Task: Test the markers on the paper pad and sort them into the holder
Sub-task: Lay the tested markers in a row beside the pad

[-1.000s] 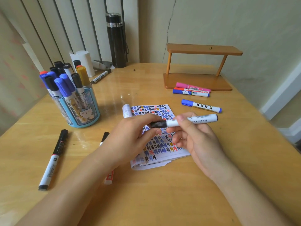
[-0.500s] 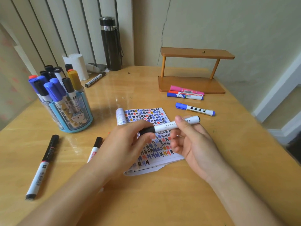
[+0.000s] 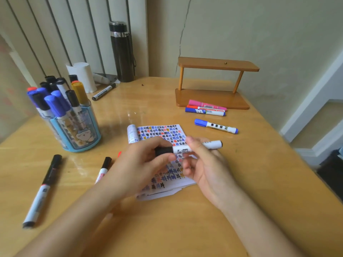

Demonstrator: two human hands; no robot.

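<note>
- Marker (image 3: 181, 149) with a white barrel and a black cap is held level just above the paper pad (image 3: 159, 132), cap end to the left, with both hands on it.
- Left hand (image 3: 137, 167) has its thumb and fingers curled round the black cap, closed firmly on it, and the back of the hand faces up.
- Right hand (image 3: 209, 167) pinches the white barrel between thumb and forefinger. Its other fingers curl loosely beneath, palm turned towards the left hand, and the barrel's far end sticks out past them.
- Both forearms come in from the lower edge and meet over the pad, which lies on the bench (image 3: 185, 229) with its page full of coloured marks.
- Holder (image 3: 81, 138), blue and packed with upright markers, stands well to the left of the hands.
- Loose on the bench lie a black marker (image 3: 44, 186) at far left, a black-capped marker (image 3: 104, 167) partly hidden by the left hand, a blue marker (image 3: 216, 126) beyond the right hand, and three markers (image 3: 206, 108) against a wooden stand (image 3: 213, 84).
</note>
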